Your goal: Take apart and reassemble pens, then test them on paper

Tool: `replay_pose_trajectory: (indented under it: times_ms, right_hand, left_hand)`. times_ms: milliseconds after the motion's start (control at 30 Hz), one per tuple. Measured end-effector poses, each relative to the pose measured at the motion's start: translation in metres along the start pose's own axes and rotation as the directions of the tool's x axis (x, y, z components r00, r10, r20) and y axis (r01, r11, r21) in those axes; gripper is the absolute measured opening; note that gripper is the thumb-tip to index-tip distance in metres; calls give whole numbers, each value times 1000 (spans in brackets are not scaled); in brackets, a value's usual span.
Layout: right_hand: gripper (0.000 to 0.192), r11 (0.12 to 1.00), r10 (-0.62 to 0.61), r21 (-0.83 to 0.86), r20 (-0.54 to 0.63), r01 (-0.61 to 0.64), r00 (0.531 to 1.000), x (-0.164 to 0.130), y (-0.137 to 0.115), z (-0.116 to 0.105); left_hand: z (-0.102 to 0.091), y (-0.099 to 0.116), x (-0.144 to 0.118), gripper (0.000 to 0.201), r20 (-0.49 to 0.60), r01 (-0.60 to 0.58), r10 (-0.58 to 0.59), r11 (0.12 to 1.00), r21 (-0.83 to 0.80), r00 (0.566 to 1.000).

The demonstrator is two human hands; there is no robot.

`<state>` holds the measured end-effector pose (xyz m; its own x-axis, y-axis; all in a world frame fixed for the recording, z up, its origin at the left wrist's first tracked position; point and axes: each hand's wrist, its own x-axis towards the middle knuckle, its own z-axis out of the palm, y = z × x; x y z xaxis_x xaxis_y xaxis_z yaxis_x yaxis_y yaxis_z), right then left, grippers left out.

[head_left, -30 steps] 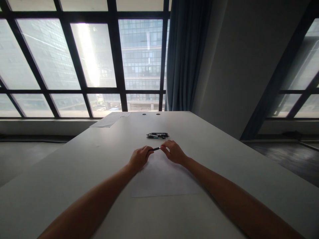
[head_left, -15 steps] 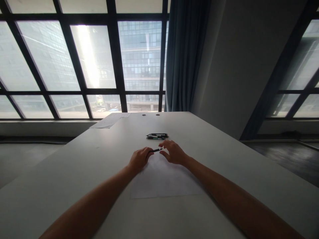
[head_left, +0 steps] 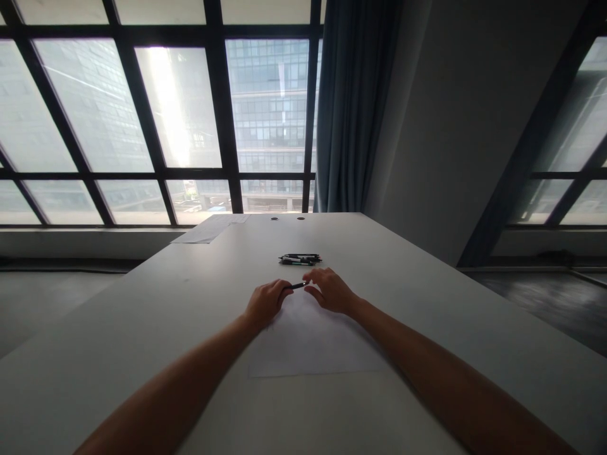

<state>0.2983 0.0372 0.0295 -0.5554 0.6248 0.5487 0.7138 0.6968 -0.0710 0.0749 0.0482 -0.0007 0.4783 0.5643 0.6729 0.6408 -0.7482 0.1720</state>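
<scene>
A dark pen (head_left: 298,285) is pinched at its left end by my left hand (head_left: 266,302), its light-coloured tip pointing right. Around that tip, the thumb and fingers of my right hand (head_left: 332,292) are curved and spread apart; whether they touch it I cannot tell. Beneath both hands lies a blank white sheet of paper (head_left: 317,351). Just beyond the hands, several dark pens (head_left: 300,259) rest together in a small pile.
The long white table (head_left: 142,328) stretches away towards the windows. More paper sheets (head_left: 203,229) lie at its far left edge. Two dark round fittings (head_left: 300,218) sit near the far end. A blue curtain (head_left: 348,114) hangs behind.
Both hands and the pen stay almost in place. The right hand's fingers may have shifted very slightly; the pile and the sheet look the same.
</scene>
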Motion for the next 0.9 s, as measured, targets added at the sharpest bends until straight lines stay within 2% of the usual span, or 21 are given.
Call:
replay_pose_trajectory:
  times_ms: [400,533,733,900]
  right_hand:
    - [29,995,-70,-74,-5,70,998,1,-1,-1]
    - [31,991,-85,-104,24,87,996,1,-3,0]
    - [27,999,36,-35,-19,-36,999,1,-8,8]
    - [25,995,96,-30,-55,-98,994,3,0,-2]
  left_hand:
    - [0,0,0,26,-4,-24,24,1000,3,1000]
    - [0,1,0,26,2,-36,36,999,-14,999]
    - [-1,2,-1,28,-31,-75,74,997,-24,997]
    - [-1,2,1,29,-59,-42,46,997,60,997]
